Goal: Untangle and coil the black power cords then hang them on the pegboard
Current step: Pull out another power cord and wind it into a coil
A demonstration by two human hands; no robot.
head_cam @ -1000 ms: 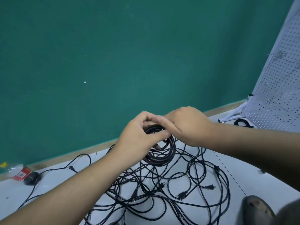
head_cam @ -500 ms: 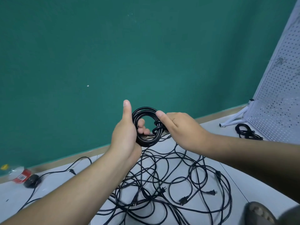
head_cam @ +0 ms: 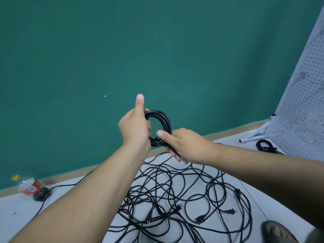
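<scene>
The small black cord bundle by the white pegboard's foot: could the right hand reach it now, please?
Probably not yet: the right hand grips the black coiled cord with the left hand, though the pale floor towards that bundle looks free.

- Soft, even, fairly bright light; green wall (head_cam: 157, 50) goes darker toward the corners
- Only faint shadows under the tangled cords (head_cam: 157, 199) on the floor (head_cam: 21, 213)
- Coiled cord (head_cam: 166, 121) looks sharp; pegboard (head_cam: 301, 106) edge bows from the wide-angle lens

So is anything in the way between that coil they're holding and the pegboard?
Nothing visible does. The coil has open air toward the pegboard on the right; a bundled cord lies on the floor by its foot.
</scene>
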